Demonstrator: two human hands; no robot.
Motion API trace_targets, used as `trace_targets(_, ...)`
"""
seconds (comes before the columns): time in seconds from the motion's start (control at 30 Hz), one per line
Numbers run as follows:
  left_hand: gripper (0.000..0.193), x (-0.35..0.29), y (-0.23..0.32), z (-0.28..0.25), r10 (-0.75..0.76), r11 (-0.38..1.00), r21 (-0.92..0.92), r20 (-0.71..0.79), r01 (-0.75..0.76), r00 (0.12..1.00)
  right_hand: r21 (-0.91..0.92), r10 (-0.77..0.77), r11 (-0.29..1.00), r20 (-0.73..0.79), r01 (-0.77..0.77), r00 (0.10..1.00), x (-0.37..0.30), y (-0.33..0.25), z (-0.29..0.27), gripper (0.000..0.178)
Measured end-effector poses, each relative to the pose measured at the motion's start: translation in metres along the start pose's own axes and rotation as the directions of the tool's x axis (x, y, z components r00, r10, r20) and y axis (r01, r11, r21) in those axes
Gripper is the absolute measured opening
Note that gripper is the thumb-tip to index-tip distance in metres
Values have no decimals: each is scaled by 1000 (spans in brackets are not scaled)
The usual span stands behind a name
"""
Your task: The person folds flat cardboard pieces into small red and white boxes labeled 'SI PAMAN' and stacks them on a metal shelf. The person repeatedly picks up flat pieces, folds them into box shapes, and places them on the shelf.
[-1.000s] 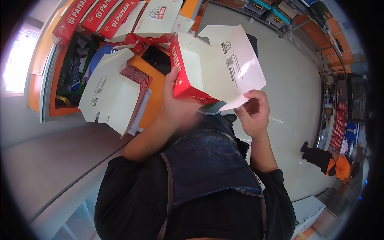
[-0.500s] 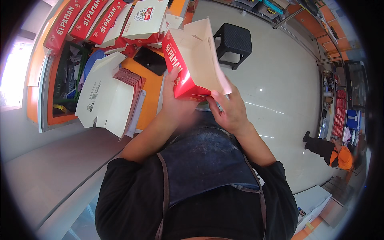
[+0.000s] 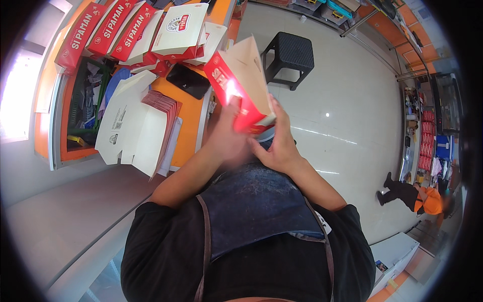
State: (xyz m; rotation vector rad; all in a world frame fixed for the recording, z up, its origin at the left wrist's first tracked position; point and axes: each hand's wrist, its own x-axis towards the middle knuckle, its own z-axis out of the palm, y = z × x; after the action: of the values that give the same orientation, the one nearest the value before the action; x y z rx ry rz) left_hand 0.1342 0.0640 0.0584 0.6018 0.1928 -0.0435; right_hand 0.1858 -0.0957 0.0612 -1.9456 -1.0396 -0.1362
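Note:
In front of me, above my apron, I hold a partly folded red and white cardboard food box (image 3: pixel 253 83), tilted, its plain inside showing. My left hand (image 3: pixel 225 128), a little blurred, grips its red printed side from the left. On the right, my right hand (image 3: pixel 282 143) holds the near right corner, fingers along the outer wall and thumb below the near edge. To the left lies a stack of flat, unfolded box blanks (image 3: pixel 138 126) on the orange table (image 3: pixel 187 142). Several folded red and white boxes (image 3: pixel 132 38) stand together at the far left.
A black phone (image 3: pixel 187 81) lies on the table by the folded boxes. A green crate (image 3: pixel 75 108) with mixed items sits at the left. Beyond my hands stands a black stool (image 3: pixel 291 56) on the tiled floor. Another person in orange (image 3: pixel 427 200) is far right.
The box has tipped and shifted slightly down in my hands. My right hand has slid up along its right wall. The other person at the far right has changed stance.

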Motion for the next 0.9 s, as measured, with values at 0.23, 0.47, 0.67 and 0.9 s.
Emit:
trace_targets(0.23,54,-8,8,6,211,974,163,-387,-159,898,730,441,644,-112,-227,891,9,20,-27,69)
trace_targets(0.47,50,-3,54,-22,432,428,765,294,-481,853,939,460,28,291,-342,839,-22,67,-61,58)
trace_targets(0.67,41,-1,52,-40,388,376,797,327,-472,862,952,491,-154,306,-264,816,-22,54,-51,55)
trace_targets(0.9,29,12,19,-54,456,852,237,99,-466,884,898,273,-339,380,-281,884,-21,71,-42,52)
